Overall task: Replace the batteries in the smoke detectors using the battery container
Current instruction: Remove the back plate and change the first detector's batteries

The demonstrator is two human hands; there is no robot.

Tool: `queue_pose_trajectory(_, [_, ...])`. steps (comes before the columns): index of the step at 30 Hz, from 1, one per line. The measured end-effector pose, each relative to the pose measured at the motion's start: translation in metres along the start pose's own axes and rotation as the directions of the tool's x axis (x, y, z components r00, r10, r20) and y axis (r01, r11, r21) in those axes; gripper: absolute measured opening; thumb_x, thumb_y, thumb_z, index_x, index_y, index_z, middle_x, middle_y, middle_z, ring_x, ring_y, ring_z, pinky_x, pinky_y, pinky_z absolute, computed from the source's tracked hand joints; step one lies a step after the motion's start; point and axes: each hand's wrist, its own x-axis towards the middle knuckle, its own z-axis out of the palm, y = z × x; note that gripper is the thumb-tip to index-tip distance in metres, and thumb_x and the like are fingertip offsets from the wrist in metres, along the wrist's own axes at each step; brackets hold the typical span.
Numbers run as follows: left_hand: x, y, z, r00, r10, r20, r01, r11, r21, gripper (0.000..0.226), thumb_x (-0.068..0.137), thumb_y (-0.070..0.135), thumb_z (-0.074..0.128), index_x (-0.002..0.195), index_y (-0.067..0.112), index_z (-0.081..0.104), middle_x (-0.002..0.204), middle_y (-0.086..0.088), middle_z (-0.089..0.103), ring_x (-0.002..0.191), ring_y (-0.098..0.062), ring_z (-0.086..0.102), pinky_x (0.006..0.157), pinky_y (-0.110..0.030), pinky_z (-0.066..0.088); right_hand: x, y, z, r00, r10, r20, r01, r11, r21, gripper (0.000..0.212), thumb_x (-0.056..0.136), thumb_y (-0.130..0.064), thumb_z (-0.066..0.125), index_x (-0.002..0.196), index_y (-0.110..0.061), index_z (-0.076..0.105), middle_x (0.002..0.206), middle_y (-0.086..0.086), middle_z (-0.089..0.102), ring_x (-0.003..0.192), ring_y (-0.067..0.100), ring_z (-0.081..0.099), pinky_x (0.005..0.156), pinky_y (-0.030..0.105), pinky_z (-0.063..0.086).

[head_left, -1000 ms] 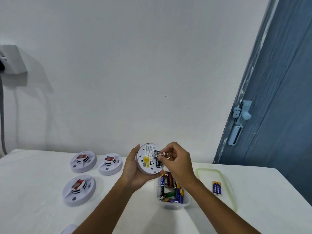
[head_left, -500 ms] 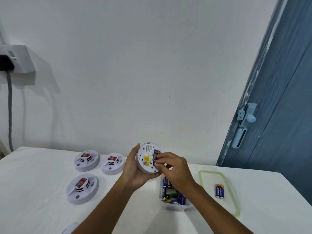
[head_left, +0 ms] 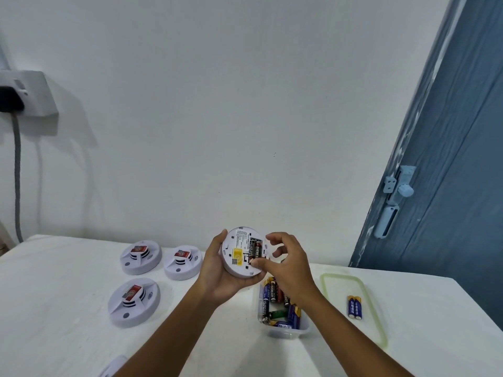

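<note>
Just below the centre of the frame, the left hand [head_left: 221, 273] cups a round white smoke detector [head_left: 243, 251] from the left and beneath, fingers curled round its rim, its back side turned toward the camera. A yellow label and an open battery bay show on that back, with black batteries [head_left: 255, 248] seated in the bay. The right hand [head_left: 290, 263] reaches in from the right; its thumb presses at the lower end of the batteries, while the other fingers arch loosely apart over the detector's right edge. Directly below the hands, a clear plastic battery container [head_left: 283, 331] sits on the white table [head_left: 54, 308], holding a jumble of loose batteries. To its right lies the container's green-rimmed lid [head_left: 379, 317] with two blue batteries [head_left: 354, 307] side by side on it. At lower left, three more smoke detectors [head_left: 134, 302] rest on the table, well apart from the hands.
</note>
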Motion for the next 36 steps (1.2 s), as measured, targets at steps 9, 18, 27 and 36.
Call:
queue_pose_trajectory(9, [-0.004, -0.007, 0.006, 0.999, -0.024, 0.025, 0.021, 0.994, 0.104, 0.051, 0.084, 0.048, 0.05, 0.112, 0.009, 0.067, 0.115, -0.023, 0.064, 0.102, -0.036, 0.058, 0.086, -0.049, 0.045, -0.001, -0.008, -0.015, 0.977, 0.183, 0.107, -0.193, 0.976, 0.096, 0.076, 0.059, -0.016, 0.09, 0.122, -0.031, 0.051, 0.112, -0.006, 0.057, 0.093, 0.015, 0.061, 0.078, 0.035, 0.057])
queue_pose_trajectory(18, [-0.013, -0.019, 0.018, 0.998, -0.062, 0.031, 0.056, 0.984, 0.167, 0.056, 0.083, 0.049, 0.05, 0.12, 0.009, 0.063, 0.118, -0.025, 0.063, 0.102, -0.04, 0.059, 0.077, -0.049, 0.054, -0.008, -0.018, -0.035, 0.895, 0.284, 0.342, -0.381, 0.888, 0.258, 0.038, 0.076, -0.015, 0.079, 0.11, -0.011, 0.064, 0.098, 0.011, 0.074, 0.085, 0.024, 0.072, 0.068, 0.034, 0.059])
queue_pose_trajectory(27, [-0.02, -0.03, 0.022, 0.998, -0.067, -0.014, 0.069, 0.983, 0.168, 0.058, 0.083, 0.05, 0.049, 0.123, 0.009, 0.061, 0.118, -0.025, 0.063, 0.104, -0.042, 0.057, 0.076, -0.048, 0.054, -0.019, -0.023, -0.041, 0.891, 0.309, 0.331, -0.412, 0.857, 0.31, 0.032, 0.078, -0.003, 0.075, 0.107, -0.007, 0.065, 0.094, 0.009, 0.075, 0.079, 0.02, 0.072, 0.059, 0.027, 0.055])
queue_pose_trajectory(36, [-0.026, -0.055, 0.033, 0.997, -0.037, -0.068, 0.045, 0.991, 0.124, 0.057, 0.082, 0.049, 0.05, 0.121, 0.009, 0.062, 0.119, -0.026, 0.063, 0.109, -0.043, 0.055, 0.088, -0.052, 0.045, -0.028, -0.018, -0.058, 0.889, 0.307, 0.339, -0.404, 0.875, 0.268, 0.024, 0.08, -0.011, 0.075, 0.103, -0.008, 0.067, 0.087, 0.007, 0.075, 0.073, 0.018, 0.072, 0.058, 0.027, 0.054])
